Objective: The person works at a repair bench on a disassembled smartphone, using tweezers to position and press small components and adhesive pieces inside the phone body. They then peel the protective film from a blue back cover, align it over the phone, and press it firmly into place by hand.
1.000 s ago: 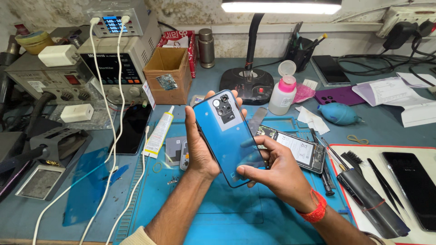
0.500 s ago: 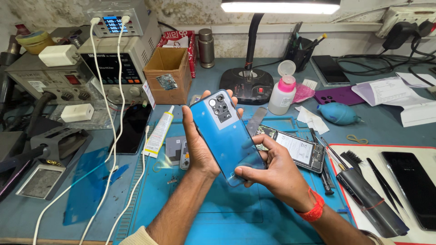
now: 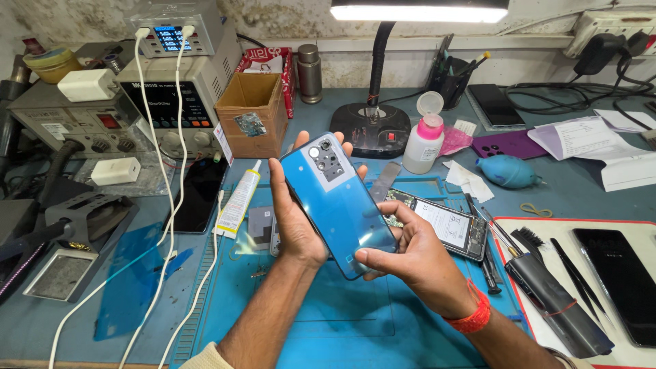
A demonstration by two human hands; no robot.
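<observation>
Fingers of the left hand [image 3: 295,217] were wrapped around the blue phone back cover [image 3: 339,200], the thumb lying along its left edge and the fingertips showing past its top and right edges near the camera cutout. The forearm rose from the bottom of the view, with the palm behind the cover and hidden by it. The right hand [image 3: 413,256] came in from the lower right, a red thread band on its wrist; its thumb pressed on the cover's lower right corner and its index finger curled along the right edge, so that hand too was closed on the cover. The cover was held tilted, its top leaning to the left, glossy outer face toward the camera, above the blue work mat [image 3: 328,321]. Just behind the right hand an opened phone [image 3: 447,225] lay on the mat with its insides exposed. A glue tube [image 3: 239,199] lay to the left of the left hand, apart from it.
</observation>
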